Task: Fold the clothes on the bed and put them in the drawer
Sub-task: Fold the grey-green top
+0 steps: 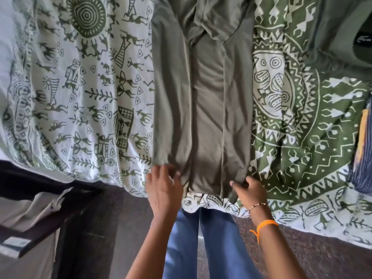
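Both hands work the shirt (203, 109) hem at lower centre: left hand (164, 188) spread flat, right hand (250, 191) pinching; uneven lifting could undo the side folds.

Bed cover: we see a bedspread (84, 87), white at left, green at right, with printed figures.
Floor: dark speckled floor (112, 228) below the bed's edge.
Light: soft daylight.

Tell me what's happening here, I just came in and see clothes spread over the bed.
A person is folding an olive-green shirt laid flat on the printed bedsheet. Both its sides are already folded in toward the middle. The left hand touches the near hem with relaxed fingers, and the right hand grips the hem's other corner. Another green garment lies at the far right, not yet folded.
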